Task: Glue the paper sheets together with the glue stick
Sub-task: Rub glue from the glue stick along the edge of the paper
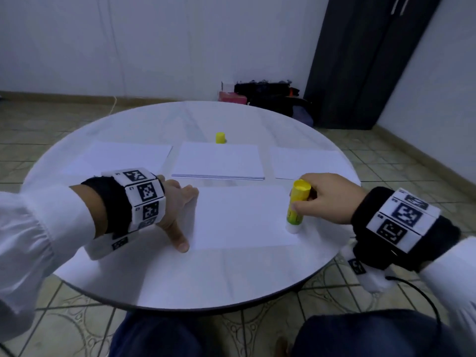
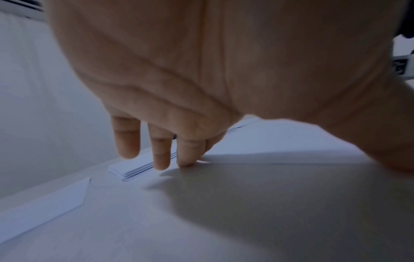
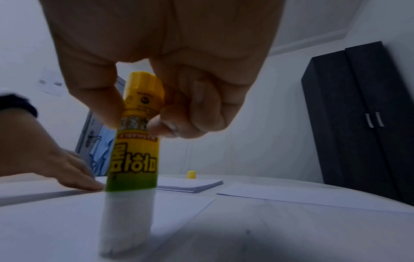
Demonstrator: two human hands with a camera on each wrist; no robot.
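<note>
Right hand [image 1: 327, 195] pinches the glue stick [image 1: 296, 204] near its top, thumb on one side, fingers [image 3: 170, 124] curled on the other. Stick upright, slightly tilted, white glue end down on the near sheet [image 1: 242, 217], at that sheet's right edge. Stick yellow with a green band low down, print on the label.

Left hand [image 1: 177, 204] flat on the desk [image 1: 180, 279] at the near sheet's left edge, fingers [image 2: 161, 154] straight and spread, holding nothing. Fingertips at the sheet's far-left corner, thumb down by its near-left corner. Left wrist view: tips touch the paper edge; can't tell how hard they press.

Paper stack [image 1: 219, 161] lies beyond the near sheet, centre of desk, several sheets thick. Yellow cap [image 1: 220, 137] stands just behind the stack, well apart from the stick. Single left sheet [image 1: 123, 157] to the stack's left, single right sheet [image 1: 306, 162] to its right, both flat.

Round white desk, tiled floor. Dark wardrobe [image 1: 360, 60] at far right, bags [image 1: 270, 95] on the floor by the wall. Marker bands on both wrists.
</note>
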